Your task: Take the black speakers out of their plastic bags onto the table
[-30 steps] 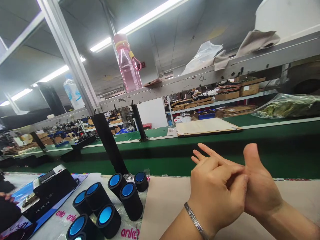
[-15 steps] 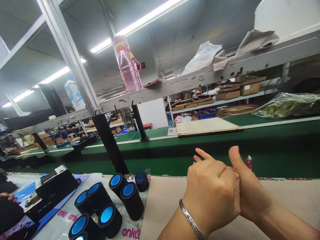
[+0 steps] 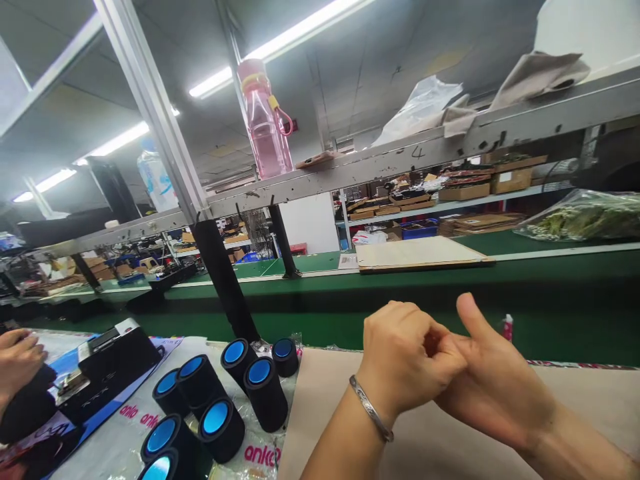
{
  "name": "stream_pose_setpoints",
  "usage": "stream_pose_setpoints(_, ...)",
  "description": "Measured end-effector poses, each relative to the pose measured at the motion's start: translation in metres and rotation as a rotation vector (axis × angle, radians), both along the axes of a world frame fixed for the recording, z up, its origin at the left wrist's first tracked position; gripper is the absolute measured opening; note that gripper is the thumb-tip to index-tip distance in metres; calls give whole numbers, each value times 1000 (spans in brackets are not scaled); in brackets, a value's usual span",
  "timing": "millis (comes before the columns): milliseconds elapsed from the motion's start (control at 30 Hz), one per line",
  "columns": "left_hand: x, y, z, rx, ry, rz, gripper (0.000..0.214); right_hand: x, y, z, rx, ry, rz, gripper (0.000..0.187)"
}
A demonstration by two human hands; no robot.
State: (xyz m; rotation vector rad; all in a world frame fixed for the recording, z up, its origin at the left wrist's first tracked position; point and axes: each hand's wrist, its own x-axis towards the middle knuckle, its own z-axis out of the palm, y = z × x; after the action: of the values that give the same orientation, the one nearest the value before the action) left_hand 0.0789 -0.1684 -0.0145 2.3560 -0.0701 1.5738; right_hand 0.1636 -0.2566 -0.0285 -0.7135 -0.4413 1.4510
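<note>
Hands meet above counter (image 3: 450,453), holding no object: left hand (image 3: 407,363) clenched, its fingers (image 3: 440,347) gripping right hand (image 3: 493,390), right thumb up, fingers hidden so can't tell their curl. Best kept low over bare counter, clear of black speaker cylinders (image 3: 265,393) left. Beyond: green conveyor (image 3: 350,293), pink bottle (image 3: 265,123) on shelf.

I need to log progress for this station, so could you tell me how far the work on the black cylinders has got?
Done: nothing shows as finished. In hand: no part; the left hand is closed around the fingers of the right hand above the bare beige mat. Left: the black cylinders with blue ends stand grouped and untouched on the plastic sheet to the left. Another person's hand rests on a dark item at the far left.
</note>
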Motion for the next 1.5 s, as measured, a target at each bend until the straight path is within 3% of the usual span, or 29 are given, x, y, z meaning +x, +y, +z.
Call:
stream_pose_setpoints(67,-4,-1,4,-59,43,-82,7,0,-1,4,-33,101,-2,74)
stream_pose_setpoints(167,-9,-7,8,11,99,-147,13,-2,-2,6,-18,220,-49,62)
stream_pose_setpoints(367,-9,-16,5,195,129,-20,22,-4,-2,6,-49,189,-115,51)
stream_pose_setpoints(467,-7,-18,2,266,73,52,22,-7,-2,9,-87,225,-190,43)
stream_pose_setpoints(600,2,-19,-3,314,-21,145,15,-11,0,10,-117,275,-180,42)
stream_pose_setpoints(767,13,-8,-10,222,-138,97,7,-8,-1,5,-113,223,-176,46)
stream_pose_setpoints(933,6,5,-3,-15,-93,-90,7,0,-4,0,-57,202,-144,58)
stream_pose_setpoints(1067,1,-1,1,23,-14,-217,10,2,-3,4,-15,191,-152,59)
stream_pose_setpoints(1300,4,-11,-2,-32,14,-247,10,-10,-6,23,-109,273,-255,54)
stream_pose_setpoints(1500,0,-10,1,-57,22,-284,6,-14,-5,22,-139,303,-238,43)
